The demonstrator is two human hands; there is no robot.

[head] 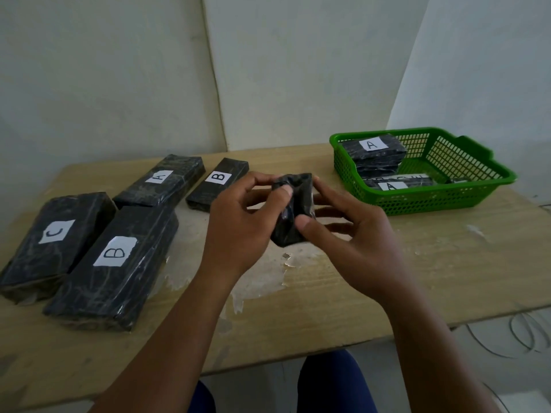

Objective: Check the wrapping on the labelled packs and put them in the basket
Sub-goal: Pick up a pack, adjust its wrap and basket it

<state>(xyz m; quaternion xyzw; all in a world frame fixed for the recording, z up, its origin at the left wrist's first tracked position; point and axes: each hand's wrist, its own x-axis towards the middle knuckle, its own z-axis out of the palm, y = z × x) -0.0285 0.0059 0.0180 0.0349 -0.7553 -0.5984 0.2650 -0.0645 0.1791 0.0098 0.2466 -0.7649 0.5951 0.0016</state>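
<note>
Above the middle of the table, my left hand [241, 222] and my right hand [348, 231] both hold a small pack [293, 210] wrapped in black film, end toward me; its label is hidden. My thumbs press on its near face. On the left lie several black packs with white labels: a C pack [52, 242], a large B pack [114, 266], an A pack [159, 181] and a smaller B pack [219, 183]. The green basket [465, 186] at the right holds two packs marked A [372, 149] [393, 184].
The wooden table [313, 299] has peeling patches near the middle. White walls stand close behind it. Thin wires [518, 332] hang off the right front edge. My knees in blue show below the front edge.
</note>
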